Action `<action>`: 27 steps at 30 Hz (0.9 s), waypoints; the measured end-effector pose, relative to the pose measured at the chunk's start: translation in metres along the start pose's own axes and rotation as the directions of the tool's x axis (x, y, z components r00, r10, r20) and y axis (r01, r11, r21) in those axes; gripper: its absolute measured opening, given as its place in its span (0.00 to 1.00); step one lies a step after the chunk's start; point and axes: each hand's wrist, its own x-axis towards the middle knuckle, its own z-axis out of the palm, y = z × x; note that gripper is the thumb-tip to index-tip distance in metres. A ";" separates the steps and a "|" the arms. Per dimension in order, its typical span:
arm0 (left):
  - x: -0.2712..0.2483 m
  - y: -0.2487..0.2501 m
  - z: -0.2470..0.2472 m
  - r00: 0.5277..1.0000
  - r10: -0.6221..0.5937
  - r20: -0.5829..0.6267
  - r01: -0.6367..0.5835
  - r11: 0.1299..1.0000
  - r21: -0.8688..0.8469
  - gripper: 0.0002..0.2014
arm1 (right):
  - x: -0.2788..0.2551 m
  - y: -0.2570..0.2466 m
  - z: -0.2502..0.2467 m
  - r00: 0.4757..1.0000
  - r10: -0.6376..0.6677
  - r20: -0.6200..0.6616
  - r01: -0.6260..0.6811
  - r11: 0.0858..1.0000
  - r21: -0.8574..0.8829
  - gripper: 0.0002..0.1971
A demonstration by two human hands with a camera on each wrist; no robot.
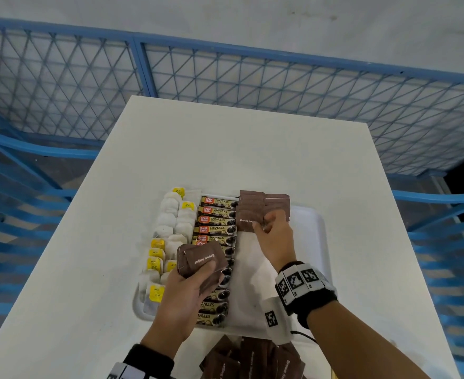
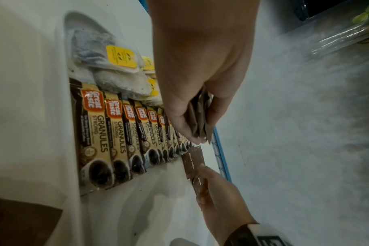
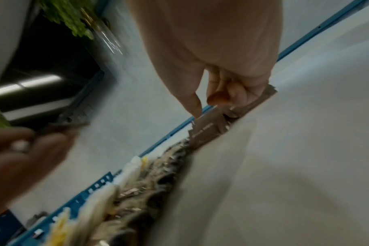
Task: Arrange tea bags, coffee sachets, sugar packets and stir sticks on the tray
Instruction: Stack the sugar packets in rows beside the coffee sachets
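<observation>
- Brown sugar packet (image 1: 248, 224) in right hand (image 1: 276, 236) pinch grip, touching sugar row (image 1: 263, 205) at tray (image 1: 314, 233) far end.
- Left hand (image 1: 183, 294) grip clasps spare stack (image 1: 202, 262), nearer the body; row's free space runs toward it.

The left hand (image 1: 183, 292) covers the middle coffee sachets (image 1: 216, 224). Loose sugar packets (image 1: 252, 359) are cut by the bottom edge of the head view. The right wrist view is blurred; its sachets (image 3: 150, 179) cannot be read.
</observation>
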 end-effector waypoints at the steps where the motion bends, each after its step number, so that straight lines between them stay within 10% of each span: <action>1: 0.001 0.000 0.000 1.000 0.005 -0.005 -0.005 1.000 0.001 0.12 | -0.005 -0.005 -0.003 0.999 -0.018 0.037 0.018 1.000 0.001 0.08; 10: 0.001 -0.002 0.004 0.999 0.038 0.014 -0.038 0.999 0.039 0.13 | -0.050 -0.035 -0.022 0.764 -0.094 0.638 -0.043 0.979 0.197 0.04; 27: -0.003 0.004 0.011 0.997 -0.063 0.037 0.066 0.991 -0.117 0.05 | -0.062 -0.005 -0.033 0.885 -0.376 0.274 0.280 0.901 0.332 0.15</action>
